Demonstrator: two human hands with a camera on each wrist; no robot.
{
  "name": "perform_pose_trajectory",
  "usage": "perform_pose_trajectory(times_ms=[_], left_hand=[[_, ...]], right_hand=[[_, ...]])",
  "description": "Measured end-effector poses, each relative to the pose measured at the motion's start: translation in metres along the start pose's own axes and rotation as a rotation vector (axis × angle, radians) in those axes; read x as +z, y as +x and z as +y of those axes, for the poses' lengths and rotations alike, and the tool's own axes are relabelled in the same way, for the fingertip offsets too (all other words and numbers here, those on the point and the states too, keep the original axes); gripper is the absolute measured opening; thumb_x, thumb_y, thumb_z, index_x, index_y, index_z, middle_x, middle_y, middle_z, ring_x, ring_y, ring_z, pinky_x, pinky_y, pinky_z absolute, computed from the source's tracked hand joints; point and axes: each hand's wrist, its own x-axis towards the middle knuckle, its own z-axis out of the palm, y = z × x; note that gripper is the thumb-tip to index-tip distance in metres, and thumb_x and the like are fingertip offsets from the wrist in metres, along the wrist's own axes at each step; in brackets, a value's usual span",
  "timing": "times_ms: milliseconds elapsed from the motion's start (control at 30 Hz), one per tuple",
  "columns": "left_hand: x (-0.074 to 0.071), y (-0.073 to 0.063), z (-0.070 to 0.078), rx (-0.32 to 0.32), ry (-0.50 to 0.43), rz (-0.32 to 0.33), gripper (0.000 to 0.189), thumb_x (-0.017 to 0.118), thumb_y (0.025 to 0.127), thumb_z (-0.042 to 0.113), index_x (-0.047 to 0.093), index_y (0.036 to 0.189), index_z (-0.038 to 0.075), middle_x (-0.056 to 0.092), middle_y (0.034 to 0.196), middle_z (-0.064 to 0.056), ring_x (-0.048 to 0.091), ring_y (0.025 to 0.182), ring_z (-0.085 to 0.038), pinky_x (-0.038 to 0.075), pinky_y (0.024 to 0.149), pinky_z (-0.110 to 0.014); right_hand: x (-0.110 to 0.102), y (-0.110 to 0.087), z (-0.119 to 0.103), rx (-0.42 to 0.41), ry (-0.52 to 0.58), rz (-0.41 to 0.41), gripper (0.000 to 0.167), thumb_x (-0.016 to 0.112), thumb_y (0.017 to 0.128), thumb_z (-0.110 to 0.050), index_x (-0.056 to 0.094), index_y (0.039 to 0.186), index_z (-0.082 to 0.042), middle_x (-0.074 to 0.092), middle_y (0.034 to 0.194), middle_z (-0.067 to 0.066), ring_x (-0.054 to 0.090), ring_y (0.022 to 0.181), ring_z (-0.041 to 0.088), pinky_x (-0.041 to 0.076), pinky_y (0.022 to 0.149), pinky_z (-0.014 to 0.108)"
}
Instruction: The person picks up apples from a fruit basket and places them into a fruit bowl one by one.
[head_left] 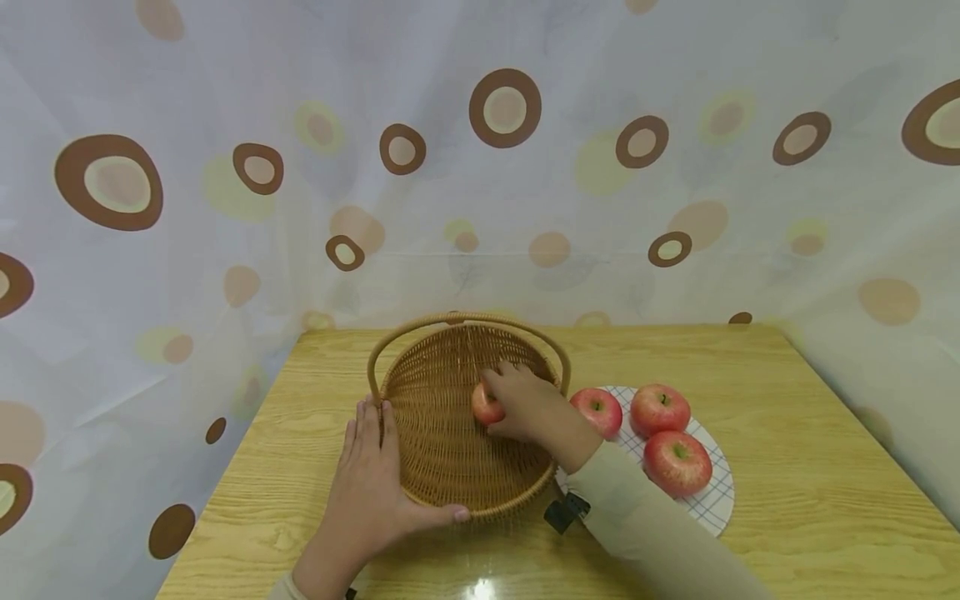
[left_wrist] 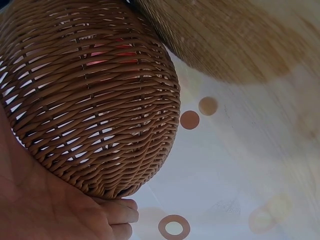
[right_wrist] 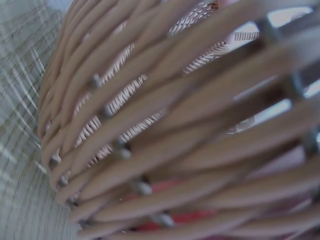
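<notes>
A brown wicker basket [head_left: 442, 450] with an arched handle stands on the table. My right hand [head_left: 525, 408] reaches inside over its right side and grips a red apple [head_left: 486, 407], fingers over the top and thumb below. My left hand [head_left: 367, 492] rests against the basket's left side, fingers extended near the handle's foot and thumb along the front rim. In the left wrist view, the palm [left_wrist: 45, 200] lies against the woven outside. Through the weave, red patches show in both wrist views. The right wrist view is filled by the basket wall [right_wrist: 165, 125], hiding the hand.
Right of the basket, a white plate [head_left: 716, 500] with a blue grid pattern holds three red apples, among them a front one [head_left: 678, 463]. It lies partly under the right forearm. The wooden table [head_left: 810, 467] is bordered by a hanging patterned sheet [head_left: 450, 208].
</notes>
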Motion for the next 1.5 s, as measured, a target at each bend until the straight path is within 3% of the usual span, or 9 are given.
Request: perform_pose_trajectory(times_ms=[333, 567, 867, 1033, 1500], left_hand=[[0.0, 0.001, 0.001, -0.002, 0.008, -0.005, 0.168, 0.059, 0.054, 0.108, 0.012, 0.167, -0.007, -0.004, 0.175, -0.03, -0.004, 0.165, -0.042, 0.013, 0.133, -0.062], [0.002, 0.001, 0.001, 0.0, 0.012, 0.005, 0.168, 0.058, 0.053, 0.109, 0.013, 0.167, -0.007, -0.003, 0.175, -0.03, -0.003, 0.165, -0.043, 0.013, 0.133, -0.062], [0.001, 0.0, 0.0, 0.018, 0.001, 0.024, 0.165, 0.066, 0.056, 0.104, 0.015, 0.166, -0.009, 0.001, 0.174, -0.032, 0.0, 0.165, -0.044, 0.015, 0.132, -0.063], [0.001, 0.0, 0.0, 0.006, -0.008, 0.004, 0.165, 0.071, 0.056, 0.1, 0.013, 0.167, -0.007, -0.001, 0.174, -0.03, -0.003, 0.165, -0.042, 0.012, 0.133, -0.061], [0.002, 0.001, -0.002, 0.005, -0.01, -0.007, 0.168, 0.061, 0.054, 0.107, 0.012, 0.167, -0.006, -0.004, 0.175, -0.029, -0.004, 0.165, -0.043, 0.012, 0.133, -0.062]], right_hand=[[0.002, -0.002, 0.002, -0.038, 0.001, 0.031, 0.076, 0.09, 0.087, -0.027, 0.056, 0.152, -0.006, 0.058, 0.148, 0.022, 0.061, 0.13, 0.045, 0.057, 0.1, 0.057], [0.002, -0.003, 0.003, -0.071, 0.036, 0.02, 0.08, 0.093, 0.083, -0.027, 0.057, 0.15, -0.003, 0.06, 0.148, 0.024, 0.062, 0.132, 0.043, 0.055, 0.106, 0.055], [0.004, -0.007, 0.001, -0.141, 0.062, -0.078, 0.08, 0.094, 0.082, -0.03, 0.058, 0.15, -0.007, 0.062, 0.147, 0.016, 0.062, 0.133, 0.035, 0.055, 0.107, 0.05], [0.007, -0.009, 0.0, -0.209, 0.074, -0.112, 0.07, 0.095, 0.08, -0.03, 0.063, 0.139, -0.009, 0.068, 0.129, 0.009, 0.066, 0.122, 0.027, 0.056, 0.103, 0.045], [0.006, -0.022, -0.012, -0.256, 0.11, -0.141, 0.064, 0.095, 0.079, -0.03, 0.066, 0.134, -0.013, 0.07, 0.123, 0.0, 0.067, 0.113, 0.018, 0.057, 0.098, 0.038]])
